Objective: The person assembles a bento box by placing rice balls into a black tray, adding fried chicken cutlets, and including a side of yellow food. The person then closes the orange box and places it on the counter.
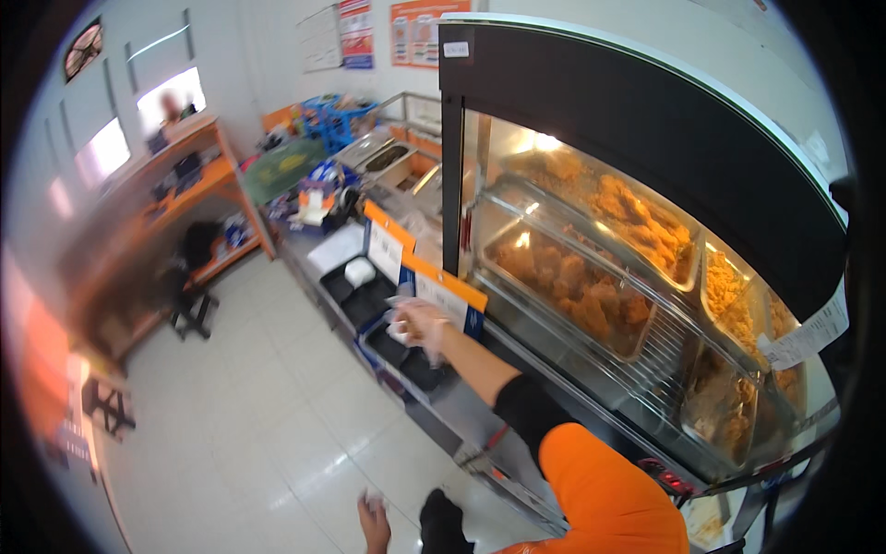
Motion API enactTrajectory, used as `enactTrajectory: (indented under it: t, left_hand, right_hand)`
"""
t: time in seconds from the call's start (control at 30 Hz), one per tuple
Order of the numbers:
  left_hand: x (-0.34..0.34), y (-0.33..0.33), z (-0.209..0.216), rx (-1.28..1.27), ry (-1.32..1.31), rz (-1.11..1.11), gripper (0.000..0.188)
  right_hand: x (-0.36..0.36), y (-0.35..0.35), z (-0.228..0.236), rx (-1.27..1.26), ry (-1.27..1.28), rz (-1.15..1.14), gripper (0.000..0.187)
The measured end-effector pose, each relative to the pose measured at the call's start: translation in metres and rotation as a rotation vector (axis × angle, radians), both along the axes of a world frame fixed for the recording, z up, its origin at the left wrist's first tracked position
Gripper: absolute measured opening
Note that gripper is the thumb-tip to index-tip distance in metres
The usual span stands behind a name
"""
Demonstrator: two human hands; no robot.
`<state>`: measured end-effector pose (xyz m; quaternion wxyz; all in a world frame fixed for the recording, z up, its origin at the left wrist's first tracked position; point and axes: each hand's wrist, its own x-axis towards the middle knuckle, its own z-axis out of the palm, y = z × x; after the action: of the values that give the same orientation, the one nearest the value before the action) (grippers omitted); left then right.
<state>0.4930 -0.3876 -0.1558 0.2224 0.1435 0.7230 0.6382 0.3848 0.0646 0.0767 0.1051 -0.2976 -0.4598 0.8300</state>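
Note:
My right hand (423,325), in a loose clear plastic glove, reaches over a black compartment tray (421,369) on the counter. Its fingers are closed together, with something whitish at their tips that I cannot make out. Beside that tray, farther off, a second black tray (365,303) holds a small white bundle (360,271). Two order cards with orange top strips stand behind the trays: a farther card (386,247) and a nearer card (443,300). Low in the picture, away from the counter, my left hand (374,524) has its fingers drawn in around something pale and unclear.
A glass-fronted warmer (646,102) with trays of fried chicken (572,286) rises right of my arm. Farther along the counter are metal pans (388,159) and a blue basket (337,120). Orange shelving (221,175) and black stools (192,309) stand across the tiled floor (249,397).

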Motion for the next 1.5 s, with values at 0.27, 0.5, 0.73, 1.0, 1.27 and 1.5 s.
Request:
enactTrajectory:
  t: [0.27, 0.5, 0.73, 1.0, 1.27, 1.5]
  left_hand:
    - [-0.074, -0.04, -0.028, -0.344, -0.383, 0.119, 0.042]
    - [-0.118, -0.019, 0.011, -0.414, -0.224, 0.053, 0.035]
    - [-0.165, 0.247, 0.219, 0.319, 0.472, -0.273, 0.038]
    - [-0.079, 0.437, 0.397, 0.304, 0.686, -0.18, 0.036]
    - [-0.016, 0.431, 0.374, 0.498, 0.792, -0.317, 0.017]
    - [0.057, 0.442, 0.338, 0.559, 0.982, -1.063, 0.019]
  right_hand:
    - [-0.183, 0.048, -0.056, 1.687, -0.725, 0.216, 0.023]
    - [-0.115, 0.018, 0.018, 2.007, -0.684, 0.464, 0.026]
    - [0.097, -0.088, 0.11, 1.518, 0.021, -0.392, 0.029]
    - [0.295, -0.184, 0.108, 1.065, -0.422, -0.276, 0.018]
    - [0.241, -0.148, 0.2, 1.609, -0.001, -0.535, 0.026]
    - [0.126, -0.025, 0.309, 1.947, -1.178, -0.222, 0.032]
